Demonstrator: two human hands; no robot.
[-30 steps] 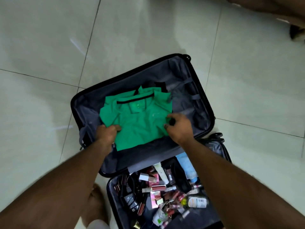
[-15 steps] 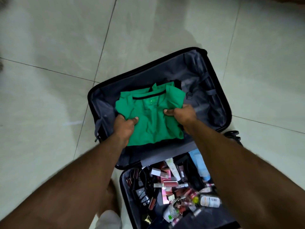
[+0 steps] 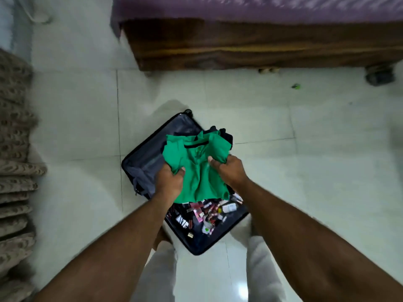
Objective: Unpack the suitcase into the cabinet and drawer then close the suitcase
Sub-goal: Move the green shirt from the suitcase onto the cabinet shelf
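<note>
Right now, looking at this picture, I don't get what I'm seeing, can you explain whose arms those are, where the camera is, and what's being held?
There is no machine here. A person wears a camera on the head, and it looks forward and down, so the two bare arms reaching in from the bottom are that person's own.

On the tiled floor lies an open suitcase. Its nearer half holds a jumble of small items, perhaps cosmetics; the picture is too blurred to be sure.

The left hand and the right hand each grip a side of a folded green shirt, fingers curled into the cloth, holding it above the suitcase. Something dark peeks out behind the shirt; I cannot tell what.

Further off stands a wooden bed frame with a purple cover.
</note>
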